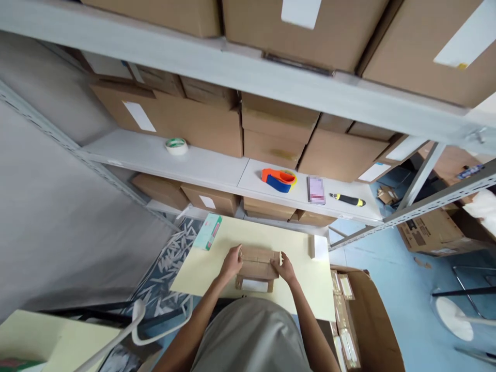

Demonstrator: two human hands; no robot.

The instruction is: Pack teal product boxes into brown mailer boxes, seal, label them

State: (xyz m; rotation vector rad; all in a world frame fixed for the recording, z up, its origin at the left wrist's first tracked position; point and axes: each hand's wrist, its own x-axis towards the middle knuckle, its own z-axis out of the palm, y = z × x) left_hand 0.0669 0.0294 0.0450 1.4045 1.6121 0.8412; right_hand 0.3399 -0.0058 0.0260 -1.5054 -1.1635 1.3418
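Note:
A small brown cardboard box (259,262) is over the pale yellow table (306,289), close to my body. My left hand (231,263) grips its left end, the fingers closed round the edge. At the right end my right hand (285,268) holds it the same way, with thumb and fingers on the side. A seam runs across the upper face of the box. Just below its near edge shows a brown cardboard strip with a white label (254,285); whether that belongs to the same box or another one beneath, I cannot tell.
A green-and-white carton (208,231) lies at the table's left, a white box (320,247) at its right. The shelf (217,164) ahead holds a tape roll (176,146), an orange-and-blue tape dispenser (278,180) and a utility knife (347,200). An open carton (372,320) stands at right.

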